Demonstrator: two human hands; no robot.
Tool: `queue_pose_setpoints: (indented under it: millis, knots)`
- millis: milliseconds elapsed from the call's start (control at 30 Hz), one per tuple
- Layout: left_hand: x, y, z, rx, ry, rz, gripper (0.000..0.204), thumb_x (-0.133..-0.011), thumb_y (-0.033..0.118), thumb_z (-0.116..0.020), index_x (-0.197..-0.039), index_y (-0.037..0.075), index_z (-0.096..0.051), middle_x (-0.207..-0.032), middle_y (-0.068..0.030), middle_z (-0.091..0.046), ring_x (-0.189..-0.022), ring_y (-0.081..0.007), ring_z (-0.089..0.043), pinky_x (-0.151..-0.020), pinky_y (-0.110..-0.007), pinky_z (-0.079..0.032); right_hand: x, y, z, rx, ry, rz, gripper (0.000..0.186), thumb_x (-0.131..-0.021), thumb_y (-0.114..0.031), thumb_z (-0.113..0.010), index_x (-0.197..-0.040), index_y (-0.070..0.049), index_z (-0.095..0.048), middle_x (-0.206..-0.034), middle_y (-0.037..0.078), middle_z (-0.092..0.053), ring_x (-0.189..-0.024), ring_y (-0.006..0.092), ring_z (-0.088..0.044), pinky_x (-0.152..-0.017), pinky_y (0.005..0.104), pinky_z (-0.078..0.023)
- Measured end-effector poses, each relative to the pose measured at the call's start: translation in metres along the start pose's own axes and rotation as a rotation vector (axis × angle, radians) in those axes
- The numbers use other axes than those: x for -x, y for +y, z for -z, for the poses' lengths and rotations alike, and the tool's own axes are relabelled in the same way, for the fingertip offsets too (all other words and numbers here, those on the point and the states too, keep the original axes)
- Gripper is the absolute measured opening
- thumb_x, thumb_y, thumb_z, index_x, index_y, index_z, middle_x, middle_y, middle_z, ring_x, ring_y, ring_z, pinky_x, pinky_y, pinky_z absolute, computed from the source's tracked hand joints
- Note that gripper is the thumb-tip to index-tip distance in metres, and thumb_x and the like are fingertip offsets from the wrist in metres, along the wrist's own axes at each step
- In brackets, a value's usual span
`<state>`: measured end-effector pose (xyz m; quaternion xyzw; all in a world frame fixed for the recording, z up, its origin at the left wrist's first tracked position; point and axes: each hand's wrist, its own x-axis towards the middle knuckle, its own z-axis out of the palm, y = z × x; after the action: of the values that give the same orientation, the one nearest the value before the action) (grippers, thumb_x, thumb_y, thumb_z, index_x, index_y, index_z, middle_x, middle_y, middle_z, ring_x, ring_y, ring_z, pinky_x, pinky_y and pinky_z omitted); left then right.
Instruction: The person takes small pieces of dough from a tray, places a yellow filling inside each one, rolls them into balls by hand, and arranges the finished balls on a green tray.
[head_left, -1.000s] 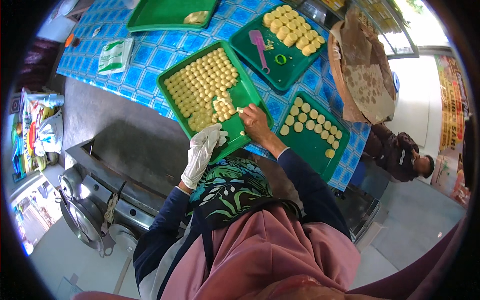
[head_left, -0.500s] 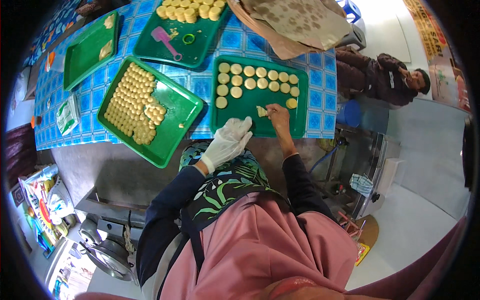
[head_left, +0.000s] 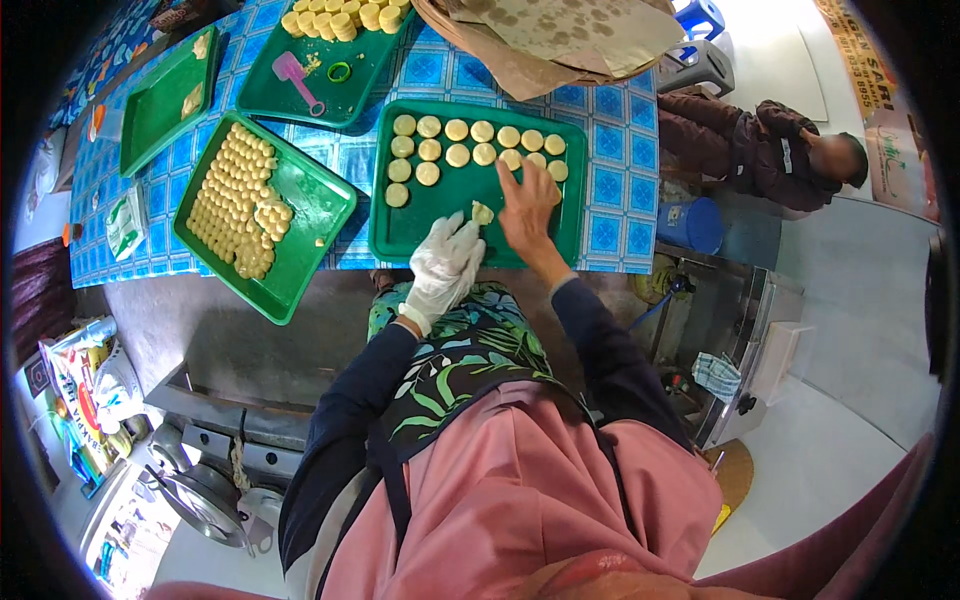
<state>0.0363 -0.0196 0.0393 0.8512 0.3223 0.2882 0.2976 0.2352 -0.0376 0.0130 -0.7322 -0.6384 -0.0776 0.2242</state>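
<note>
My left hand, in a clear thin glove, is over the near edge of a green tray. Its fingers are stretched out, the tips close beside a small crumbly piece of pale dough; whether they touch it I cannot tell. My bare right hand reaches over the tray's right half with its fingers spread, the index finger pointing away from me. Its fingertips come up to the rows of flat pale yellow dough rounds. Whatever lies under this hand is hidden.
Left of it, a tilted green tray holds many small dough balls. Behind, another tray carries stacked rounds, a pink scoop and a green ring cutter. A paper-lined basket stands at the back. A person sits at right.
My right hand has let go of the crumbly dough piece, now on the tray, and has moved farther in with fingers spread. My left fingertips are closer to that piece. The whole view has shifted.
</note>
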Motion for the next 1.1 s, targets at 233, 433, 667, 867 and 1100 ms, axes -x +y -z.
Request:
queue_pose_setpoints:
  millis: [233,433,667,867,1100]
  knots:
    - [0.011,-0.004,-0.001,-0.140,0.067,0.003,0.015,-0.088,0.007,-0.074,-0.101,0.003,-0.067,-0.095,-0.0154,-0.071,-0.085,-0.0365,-0.068,-0.075,-0.046,-0.056,-0.028,-0.013,-0.052,0.096,0.114,0.293,0.068,-0.093,0.002,-0.052,-0.158,-0.013,-0.040,-0.160,0.034,-0.028,-0.140,0.0491,-0.039,-0.105,0.0617,-0.031]
    - [0.012,-0.002,0.002,-0.133,0.067,0.000,0.014,-0.091,0.013,-0.072,-0.099,0.002,-0.067,-0.097,-0.0158,-0.070,-0.089,-0.0367,-0.067,-0.079,-0.045,-0.056,-0.030,-0.005,-0.054,0.050,0.031,0.313,0.084,-0.087,0.008,-0.058,-0.163,-0.016,-0.032,-0.162,0.034,-0.023,-0.142,0.0498,-0.034,-0.107,0.0614,-0.026]
    - [0.013,-0.002,0.001,-0.109,0.070,-0.002,0.012,-0.091,0.011,-0.070,-0.099,0.003,-0.067,-0.095,-0.0156,-0.069,-0.089,-0.0365,-0.067,-0.078,-0.046,-0.055,-0.025,-0.027,-0.063,0.212,-0.046,0.297,0.074,-0.097,-0.007,-0.054,-0.165,-0.015,-0.027,-0.161,0.039,-0.021,-0.142,0.0538,-0.033,-0.109,0.0645,-0.026]
    - [0.015,-0.004,-0.003,-0.139,0.090,-0.002,0.017,-0.093,0.014,-0.068,-0.107,0.003,-0.067,-0.101,-0.0177,-0.070,-0.094,-0.0399,-0.067,-0.083,-0.047,-0.056,-0.029,-0.036,-0.054,0.090,0.003,0.298,0.074,-0.091,0.004,-0.056,-0.160,-0.017,-0.040,-0.162,0.034,-0.024,-0.140,0.0497,-0.037,-0.107,0.0613,-0.030]
    - [0.001,0.001,-0.002,-0.340,-0.060,0.045,0.046,-0.102,0.029,-0.061,-0.137,-0.001,-0.057,-0.132,-0.0197,-0.064,-0.126,-0.0521,-0.054,-0.101,-0.057,-0.050,-0.002,0.009,0.002,-0.169,0.006,0.176,0.057,-0.075,0.009,-0.064,-0.126,-0.015,-0.070,-0.100,0.014,-0.055,-0.098,0.0337,-0.050,-0.080,0.0466,-0.038]
